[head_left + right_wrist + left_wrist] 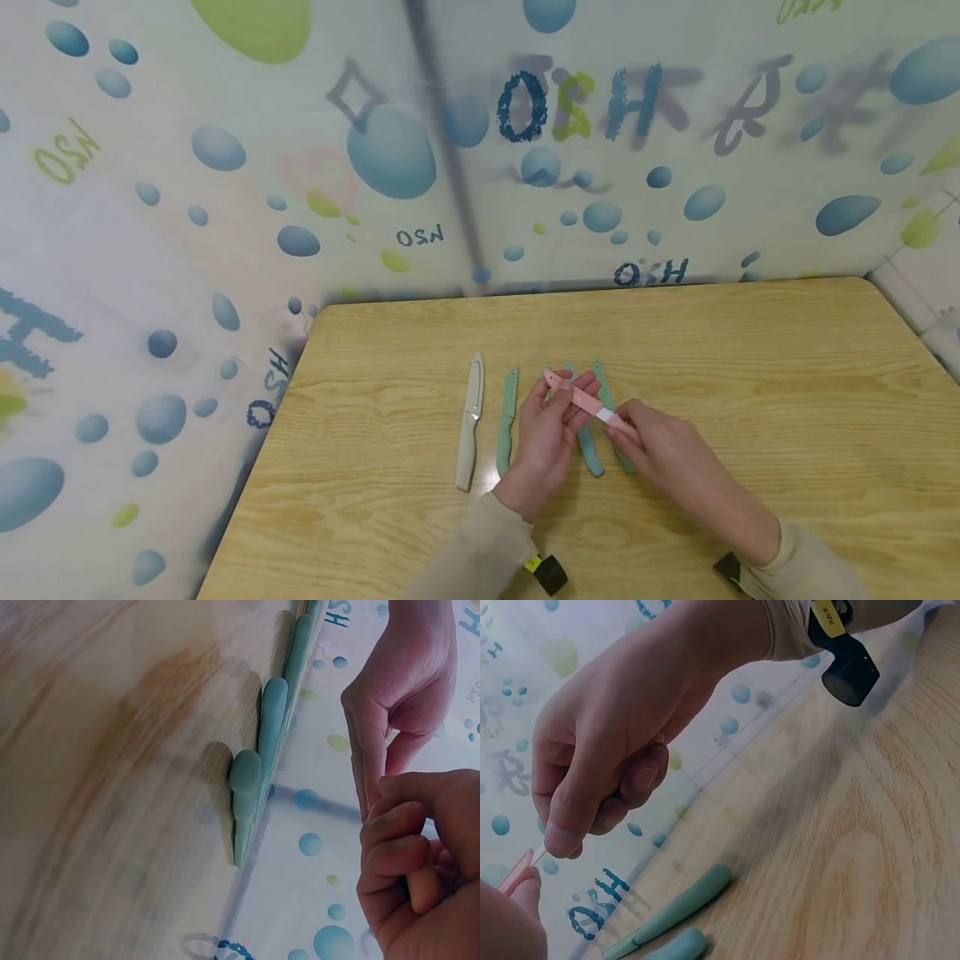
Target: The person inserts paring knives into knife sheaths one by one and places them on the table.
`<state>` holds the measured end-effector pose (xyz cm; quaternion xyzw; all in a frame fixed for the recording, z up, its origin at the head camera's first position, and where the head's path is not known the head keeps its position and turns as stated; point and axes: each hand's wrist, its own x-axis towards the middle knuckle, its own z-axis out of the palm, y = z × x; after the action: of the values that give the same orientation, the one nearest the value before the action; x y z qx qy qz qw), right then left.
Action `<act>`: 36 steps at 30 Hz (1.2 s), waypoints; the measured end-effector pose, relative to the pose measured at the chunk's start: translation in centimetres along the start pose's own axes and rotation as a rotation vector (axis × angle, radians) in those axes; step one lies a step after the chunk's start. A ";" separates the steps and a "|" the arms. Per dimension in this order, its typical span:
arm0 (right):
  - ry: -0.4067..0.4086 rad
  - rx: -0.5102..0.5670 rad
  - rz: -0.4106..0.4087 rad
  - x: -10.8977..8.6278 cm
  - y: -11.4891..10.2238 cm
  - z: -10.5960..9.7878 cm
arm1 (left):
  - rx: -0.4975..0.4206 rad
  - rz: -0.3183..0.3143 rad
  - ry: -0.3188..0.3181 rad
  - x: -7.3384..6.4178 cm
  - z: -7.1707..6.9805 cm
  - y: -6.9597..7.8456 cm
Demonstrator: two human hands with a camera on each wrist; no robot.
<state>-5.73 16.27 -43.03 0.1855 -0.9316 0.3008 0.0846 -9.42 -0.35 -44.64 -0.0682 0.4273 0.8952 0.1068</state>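
Note:
A pink knife is held above the table between both hands. My left hand [546, 442] grips its pink sheath [585, 402] between thumb and fingers, palm turned up. The right hand [667, 448] pinches the pink handle [617, 423], which is mostly hidden by the fingers. A short stretch of pale blade [604, 414] shows between sheath and handle. Beneath the hands lie a blue knife [588, 452] and a green knife [607, 388], both partly covered. In the right wrist view, my right hand [420, 862] hides the knife it holds.
Left of the hands, a cream knife [469, 425] and a light green knife [507, 417] lie side by side on the wooden table [360, 433]. A patterned curtain [480, 208] hangs behind the table. Dark camera mounts [551, 573] sit at the wrists.

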 end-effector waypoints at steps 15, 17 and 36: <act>0.028 -0.023 -0.025 0.1 0.0 0.2 | -0.001 -0.034 -0.030 -0.1 0.1 -0.3; 0.032 -0.019 -0.030 0.1 0.0 0.3 | 0.006 -0.035 -0.035 -0.1 0.1 -0.3; 0.034 -0.128 0.000 0.1 0.3 0.2 | 0.054 -0.038 -0.035 -0.2 0.1 -0.2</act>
<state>-5.92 16.38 -43.33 0.1747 -0.9474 0.2437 0.1120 -9.16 -0.18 -44.72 -0.0576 0.4478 0.8823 0.1331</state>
